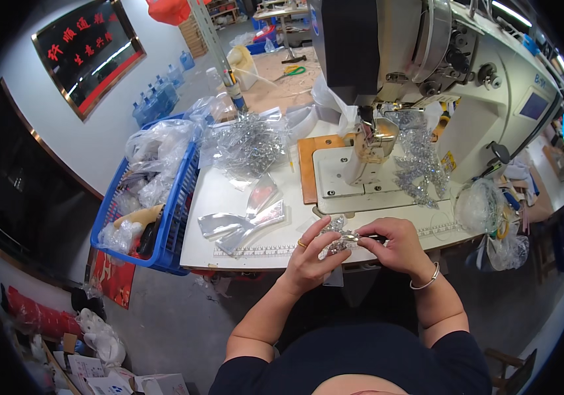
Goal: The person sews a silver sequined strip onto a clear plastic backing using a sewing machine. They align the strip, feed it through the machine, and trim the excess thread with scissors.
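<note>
One white industrial sewing machine (486, 112) is standing on one white worktable (213, 197), and one blue slatted plastic basket (180, 243) stuffed with clear plastic bags is sitting against the table's left end. Two glittering silver heaps are lying on the tabletop: a bead-like heap (249, 148) in clear plastic near the basket, and a heap of sparkling trim pieces (420, 168) under the machine's arm; the pieces within each are overlapping too much to be counted. Between basket and machine, shiny silver strips (249, 224) are lying spread and crossing one another. Two bare hands are meeting at the table's front edge. The left hand (313, 255) is keeping its fingers partly spread and bent, grasping one glittering silver piece (338, 248), which is resting between those fingers and showing above and below them. The right hand (394, 247) is pinching one slim dark-handled tool (377, 238) between thumb and curled fingers, its shiny metal end meeting the piece; whether the right fingertips are touching the piece too, I cannot tell. One silver bangle (427, 276) is circling the right wrist, and one gold ring (302, 243) is circling a left finger
</note>
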`<action>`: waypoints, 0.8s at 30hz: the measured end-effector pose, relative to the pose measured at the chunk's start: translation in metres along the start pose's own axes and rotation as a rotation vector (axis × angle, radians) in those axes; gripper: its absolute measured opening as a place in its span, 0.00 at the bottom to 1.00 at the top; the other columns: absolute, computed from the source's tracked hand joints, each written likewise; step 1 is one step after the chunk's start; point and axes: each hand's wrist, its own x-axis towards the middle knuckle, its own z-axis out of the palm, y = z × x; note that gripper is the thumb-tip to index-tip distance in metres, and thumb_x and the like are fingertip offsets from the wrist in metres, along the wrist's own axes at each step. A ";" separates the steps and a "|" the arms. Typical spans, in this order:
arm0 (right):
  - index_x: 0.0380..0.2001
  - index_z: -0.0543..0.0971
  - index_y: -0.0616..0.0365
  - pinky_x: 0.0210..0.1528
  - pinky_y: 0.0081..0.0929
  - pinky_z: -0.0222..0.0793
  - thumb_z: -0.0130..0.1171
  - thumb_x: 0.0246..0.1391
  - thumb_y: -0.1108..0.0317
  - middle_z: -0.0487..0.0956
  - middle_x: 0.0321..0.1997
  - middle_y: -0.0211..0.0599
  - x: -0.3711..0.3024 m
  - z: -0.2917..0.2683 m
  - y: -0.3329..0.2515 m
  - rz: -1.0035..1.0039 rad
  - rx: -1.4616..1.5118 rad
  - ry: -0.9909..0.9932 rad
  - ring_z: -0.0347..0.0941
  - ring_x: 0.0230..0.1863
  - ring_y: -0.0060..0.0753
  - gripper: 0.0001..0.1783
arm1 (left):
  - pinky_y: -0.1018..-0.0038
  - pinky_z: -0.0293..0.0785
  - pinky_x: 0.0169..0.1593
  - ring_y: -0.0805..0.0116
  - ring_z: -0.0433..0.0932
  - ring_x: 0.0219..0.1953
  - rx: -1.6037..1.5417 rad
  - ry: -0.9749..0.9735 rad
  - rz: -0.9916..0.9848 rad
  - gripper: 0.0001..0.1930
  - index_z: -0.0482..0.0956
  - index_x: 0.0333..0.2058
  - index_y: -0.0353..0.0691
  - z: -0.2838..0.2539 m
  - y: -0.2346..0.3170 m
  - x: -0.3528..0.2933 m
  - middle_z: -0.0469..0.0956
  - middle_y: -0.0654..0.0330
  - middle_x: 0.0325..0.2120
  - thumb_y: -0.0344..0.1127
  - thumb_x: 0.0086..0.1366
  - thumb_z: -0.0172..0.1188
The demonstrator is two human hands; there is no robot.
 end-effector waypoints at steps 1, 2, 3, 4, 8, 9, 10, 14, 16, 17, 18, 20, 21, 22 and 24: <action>0.28 0.81 0.58 0.27 0.24 0.68 0.67 0.42 0.71 0.79 0.25 0.39 0.001 0.000 -0.001 0.012 0.003 -0.012 0.75 0.25 0.34 0.07 | 0.64 0.73 0.53 0.50 0.68 0.55 -0.002 0.004 -0.001 0.12 0.82 0.31 0.47 0.000 -0.001 0.001 0.70 0.59 0.43 0.24 0.45 0.63; 0.28 0.81 0.58 0.27 0.24 0.68 0.67 0.42 0.71 0.80 0.25 0.39 0.001 0.000 -0.002 0.024 0.006 -0.025 0.75 0.25 0.34 0.07 | 0.64 0.73 0.53 0.50 0.68 0.55 -0.016 0.005 -0.008 0.12 0.82 0.31 0.47 0.000 0.000 0.001 0.70 0.58 0.43 0.24 0.45 0.63; 0.28 0.81 0.58 0.27 0.24 0.68 0.67 0.42 0.71 0.80 0.25 0.39 0.001 0.000 -0.003 0.036 0.009 -0.037 0.75 0.25 0.35 0.07 | 0.64 0.73 0.53 0.50 0.68 0.55 -0.029 0.006 -0.016 0.12 0.82 0.31 0.47 0.001 0.002 0.001 0.70 0.58 0.42 0.24 0.45 0.63; 0.28 0.81 0.58 0.26 0.24 0.68 0.66 0.42 0.70 0.80 0.25 0.39 0.002 0.001 -0.001 0.007 -0.001 -0.018 0.75 0.25 0.35 0.07 | 0.63 0.73 0.53 0.50 0.68 0.55 -0.033 0.016 -0.019 0.12 0.82 0.31 0.47 0.000 0.002 0.002 0.70 0.58 0.42 0.24 0.46 0.63; 0.30 0.81 0.59 0.28 0.23 0.71 0.66 0.44 0.69 0.80 0.27 0.39 -0.002 0.007 0.011 -0.025 0.079 0.033 0.77 0.26 0.33 0.08 | 0.61 0.72 0.53 0.49 0.70 0.52 -0.037 0.048 -0.035 0.16 0.84 0.31 0.50 0.000 -0.003 0.000 0.71 0.58 0.40 0.22 0.42 0.63; 0.30 0.81 0.60 0.29 0.22 0.71 0.66 0.44 0.70 0.81 0.27 0.39 -0.005 0.005 0.016 0.017 0.134 0.050 0.77 0.27 0.32 0.08 | 0.61 0.71 0.52 0.49 0.71 0.51 -0.040 0.100 -0.083 0.16 0.84 0.31 0.49 -0.005 -0.007 0.004 0.71 0.57 0.38 0.21 0.43 0.62; 0.31 0.81 0.60 0.31 0.22 0.71 0.65 0.44 0.70 0.81 0.28 0.39 -0.008 0.002 0.021 0.064 0.184 0.068 0.78 0.28 0.31 0.09 | 0.61 0.71 0.52 0.48 0.71 0.50 -0.049 0.155 -0.128 0.16 0.84 0.31 0.48 -0.010 -0.014 0.007 0.71 0.57 0.37 0.19 0.44 0.60; 0.35 0.81 0.61 0.36 0.23 0.71 0.65 0.44 0.70 0.82 0.31 0.39 -0.020 -0.013 0.044 0.189 0.111 0.120 0.78 0.32 0.29 0.12 | 0.69 0.73 0.41 0.58 0.77 0.38 0.073 0.600 -0.305 0.10 0.81 0.35 0.37 -0.038 -0.090 0.043 0.77 0.54 0.32 0.18 0.54 0.58; 0.33 0.80 0.60 0.37 0.25 0.71 0.64 0.43 0.70 0.81 0.31 0.40 -0.026 -0.020 0.054 0.204 -0.027 0.206 0.78 0.32 0.33 0.11 | 0.67 0.73 0.40 0.56 0.77 0.36 0.346 0.740 -0.297 0.11 0.78 0.35 0.35 -0.072 -0.131 0.085 0.78 0.56 0.31 0.18 0.52 0.59; 0.33 0.80 0.60 0.37 0.25 0.71 0.64 0.42 0.70 0.81 0.31 0.40 -0.030 -0.025 0.059 0.200 -0.109 0.264 0.78 0.32 0.34 0.11 | 0.66 0.72 0.42 0.57 0.76 0.37 0.444 0.796 -0.274 0.11 0.78 0.34 0.36 -0.083 -0.149 0.107 0.78 0.56 0.31 0.18 0.50 0.60; 0.32 0.80 0.60 0.37 0.26 0.71 0.64 0.42 0.70 0.81 0.31 0.41 -0.034 -0.029 0.065 0.192 -0.181 0.317 0.78 0.32 0.35 0.11 | 0.66 0.71 0.43 0.58 0.76 0.37 0.525 0.780 -0.171 0.11 0.79 0.33 0.38 -0.098 -0.171 0.124 0.78 0.57 0.31 0.20 0.50 0.61; 0.34 0.79 0.59 0.37 0.29 0.71 0.63 0.43 0.71 0.79 0.30 0.40 -0.050 -0.042 0.083 0.154 -0.325 0.474 0.76 0.32 0.39 0.11 | 0.65 0.69 0.44 0.59 0.75 0.38 0.639 0.708 -0.091 0.09 0.80 0.33 0.41 -0.094 -0.200 0.149 0.77 0.59 0.32 0.24 0.51 0.61; 0.35 0.78 0.59 0.38 0.30 0.70 0.63 0.43 0.72 0.78 0.32 0.40 -0.054 -0.048 0.092 0.134 -0.395 0.509 0.76 0.34 0.40 0.12 | 0.65 0.69 0.45 0.59 0.74 0.39 0.702 0.651 -0.113 0.08 0.80 0.33 0.43 -0.090 -0.212 0.155 0.77 0.60 0.32 0.26 0.51 0.61; 0.36 0.78 0.59 0.39 0.31 0.70 0.62 0.43 0.73 0.78 0.33 0.40 -0.059 -0.054 0.102 0.122 -0.471 0.544 0.75 0.35 0.41 0.13 | 0.65 0.68 0.45 0.60 0.74 0.40 0.757 0.590 -0.139 0.07 0.81 0.32 0.44 -0.079 -0.225 0.156 0.77 0.61 0.32 0.29 0.52 0.61; 0.37 0.77 0.60 0.41 0.32 0.69 0.61 0.43 0.74 0.77 0.36 0.40 -0.063 -0.064 0.119 0.130 -0.567 0.587 0.73 0.39 0.43 0.13 | 0.63 0.65 0.48 0.58 0.71 0.45 0.819 0.059 -0.587 0.07 0.81 0.33 0.47 -0.036 -0.259 0.126 0.75 0.61 0.36 0.36 0.53 0.61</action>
